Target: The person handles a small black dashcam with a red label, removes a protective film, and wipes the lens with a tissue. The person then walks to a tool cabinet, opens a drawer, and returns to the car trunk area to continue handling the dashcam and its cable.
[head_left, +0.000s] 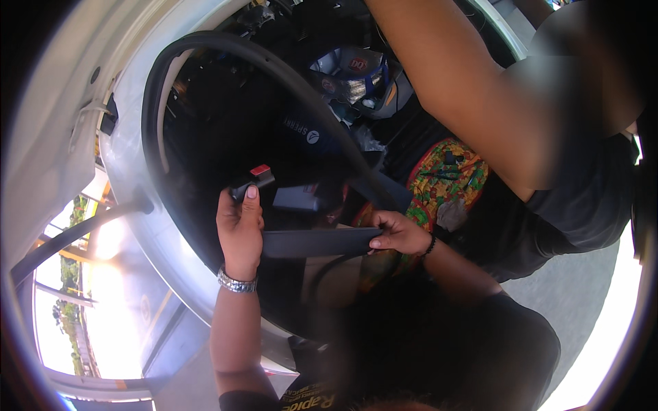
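So, we've got both hands busy in front of the open doorway of a pale car body (127, 181). Our left grip (240, 222) is closed around a small dark piece with a red top (260, 172), thumb pressed against it, and our right grip (403, 235) is pinching the far end of a flat dark strip (315, 243) between thumb and fingers. That strip runs nearly level between our hands, its near end disappearing at the left palm; we honestly can't tell if the small piece is joined to it or separate. Looks to us like a hold-and-handle step, with the strip off on its own between our hands. From here, we'd say any move calls for both hands travelling together so the strip doesn't twist, plus a bit of care around the black rubber seal (267, 63) looping across the opening above. Inside there's a grey box-like thing (296, 198) just beyond the strip, and a bright patterned cloth (456, 168) past our right hand. Also, another person's arm (449, 79) reaches across at upper right, so elbow room's a bit tight on that side.
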Tool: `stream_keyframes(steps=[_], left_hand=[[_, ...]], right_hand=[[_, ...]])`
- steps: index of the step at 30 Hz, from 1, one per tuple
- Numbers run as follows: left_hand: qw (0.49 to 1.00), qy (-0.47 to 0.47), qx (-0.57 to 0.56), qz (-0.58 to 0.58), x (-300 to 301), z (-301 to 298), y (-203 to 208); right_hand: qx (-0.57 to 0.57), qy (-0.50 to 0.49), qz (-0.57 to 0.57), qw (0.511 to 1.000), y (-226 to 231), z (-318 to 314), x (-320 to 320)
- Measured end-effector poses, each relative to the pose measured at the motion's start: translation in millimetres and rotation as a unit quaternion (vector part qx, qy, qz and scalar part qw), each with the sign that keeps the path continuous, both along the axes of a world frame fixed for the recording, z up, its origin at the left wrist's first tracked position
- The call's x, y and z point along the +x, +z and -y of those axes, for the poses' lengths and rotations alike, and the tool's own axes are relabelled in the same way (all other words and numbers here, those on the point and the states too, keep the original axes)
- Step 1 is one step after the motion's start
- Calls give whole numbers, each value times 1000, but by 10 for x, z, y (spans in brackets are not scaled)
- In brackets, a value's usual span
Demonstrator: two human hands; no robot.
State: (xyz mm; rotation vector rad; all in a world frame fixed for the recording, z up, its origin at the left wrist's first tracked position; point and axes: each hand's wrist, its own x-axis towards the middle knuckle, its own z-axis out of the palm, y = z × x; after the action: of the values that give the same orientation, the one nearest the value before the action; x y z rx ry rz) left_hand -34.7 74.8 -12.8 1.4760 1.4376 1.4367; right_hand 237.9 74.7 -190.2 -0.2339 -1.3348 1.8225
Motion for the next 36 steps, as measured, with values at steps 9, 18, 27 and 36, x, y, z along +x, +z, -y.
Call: stream_keyframes(steps=[9,18,27,36], left_hand=[[982,-162,99,8,34,123,-79],[966,-226,121,-23,19,204,-139],[965,-230,127,-13,127,263,-110],[962,-157,176,-135,91,206,-181]], right_hand=[[28,36,55,997,114,227,176],[77,30,162,983,218,567,148],[-33,-103,48,993,-108,554,21],[-65,-178,9,982,-32,434,54]])
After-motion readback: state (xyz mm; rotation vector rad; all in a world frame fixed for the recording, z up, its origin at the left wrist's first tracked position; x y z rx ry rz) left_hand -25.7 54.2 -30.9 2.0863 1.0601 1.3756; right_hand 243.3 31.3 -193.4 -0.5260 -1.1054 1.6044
